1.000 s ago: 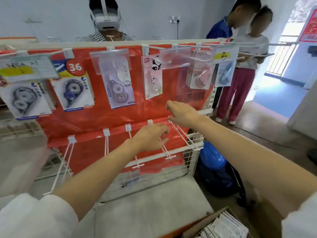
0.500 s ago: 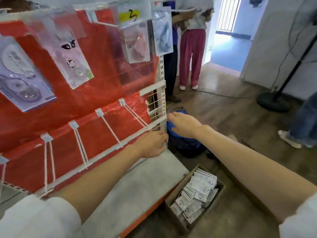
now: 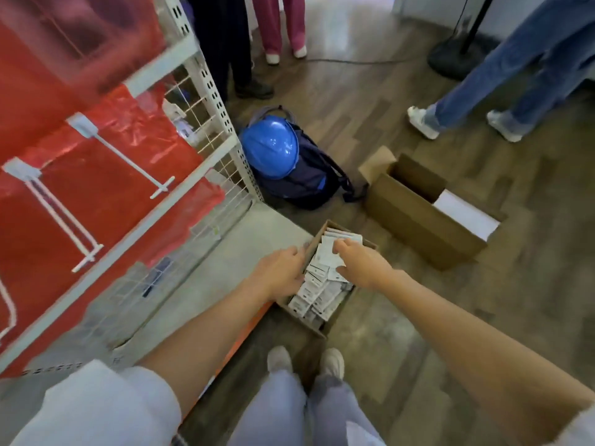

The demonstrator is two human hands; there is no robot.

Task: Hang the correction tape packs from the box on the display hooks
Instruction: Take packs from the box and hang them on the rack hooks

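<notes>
An open cardboard box [image 3: 336, 320] stands on the floor at the rack's corner, full of white correction tape packs [image 3: 317, 292]. My right hand [image 3: 360, 265] is inside it, with fingers and thumb pinching one white pack [image 3: 325, 255] on top of the pile. My left hand [image 3: 281, 272] touches the box's left wall, and its fingertips are hidden at the rim. Up on the left, empty white display hooks [image 3: 128, 159] stick out of the red-backed rack [image 3: 96, 194].
A blue helmet [image 3: 270, 144] lies on a dark backpack [image 3: 309, 185] beside the rack post. A second open cardboard box [image 3: 418, 214] stands to the right. Several people's legs and a stand base [image 3: 457, 56] are beyond. My feet [image 3: 306, 362] are just below the box.
My view has swung from the hooks down to the floor. Both hands left the lower hooks and dropped to the box, and the right hand has taken hold of a pack.
</notes>
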